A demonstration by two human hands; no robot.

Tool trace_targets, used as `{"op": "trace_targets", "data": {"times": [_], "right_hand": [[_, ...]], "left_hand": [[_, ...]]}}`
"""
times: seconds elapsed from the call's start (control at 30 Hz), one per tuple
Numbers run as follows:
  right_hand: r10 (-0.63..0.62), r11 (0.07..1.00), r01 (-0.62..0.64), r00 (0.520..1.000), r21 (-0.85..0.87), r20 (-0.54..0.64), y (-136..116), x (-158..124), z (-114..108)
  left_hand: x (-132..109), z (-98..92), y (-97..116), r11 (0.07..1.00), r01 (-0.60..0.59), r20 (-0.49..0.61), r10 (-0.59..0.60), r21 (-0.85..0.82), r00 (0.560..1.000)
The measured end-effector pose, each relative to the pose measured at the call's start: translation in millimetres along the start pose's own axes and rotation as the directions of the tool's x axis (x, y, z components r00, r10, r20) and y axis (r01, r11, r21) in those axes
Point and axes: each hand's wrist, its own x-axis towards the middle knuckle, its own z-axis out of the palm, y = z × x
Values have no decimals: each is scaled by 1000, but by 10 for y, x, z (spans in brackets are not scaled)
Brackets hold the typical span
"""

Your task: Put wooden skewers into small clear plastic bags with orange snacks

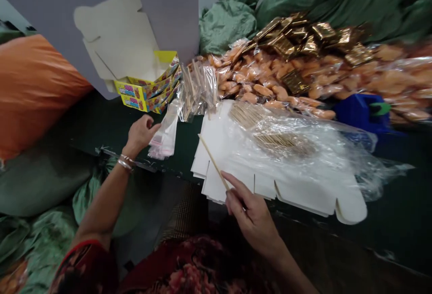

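Red floral garment (175, 262) fills the lower edge of the view, with the forearms reaching out over it. Right hand (251, 213) sits at the counter's near edge, fingers partly curled, a thin wooden stick (214, 163) angling up and away from the fingertips; the exact grip is partly hidden. Stick lies over a stack of white die-cut card blanks (229, 168), smooth and notched along the edges. Clear plastic sheet (324, 150), crumpled and glossy, covers much of the stack and wraps bundles of wooden sticks (246, 116).

Left hand (140, 134) is half open, fingers loosely curled, holding nothing visible. Just beside it lies a small clear plastic bag (165, 134) with a pink strip. Two metal bangles (124, 163) circle the left wrist.

Dark green counter (108, 123) carries everything. Toward the far edge: flat yellow printed cartons (145, 89), clear packets of sticks (199, 91), heaped orange bagged sweets (270, 75), gold foil packets (303, 37), a blue container (361, 114). Green woven sacks (229, 24) bulge behind.
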Motion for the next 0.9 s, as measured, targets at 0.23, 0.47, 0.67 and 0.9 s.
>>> {"op": "trace_targets", "data": {"times": [0.23, 0.47, 0.67, 0.9], "right_hand": [[-27, 1000, 26, 998, 16, 61, -178, -108, 204], [-5, 1000, 5, 998, 8, 64, -180, -124, 244], [-33, 998, 39, 993, -53, 109, -184, 55, 259], [-54, 995, 68, 984, -77, 171, -142, 425, 421]], "left_hand": [[-448, 167, -61, 993, 109, -52, -107, 47, 993], [-488, 252, -42, 981, 188, 205, -173, -54, 963], [-506, 130, -115, 984, 155, 91, -147, -91, 985], [-702, 184, -36, 367, 457, 427, -164, -810, 889]]}}
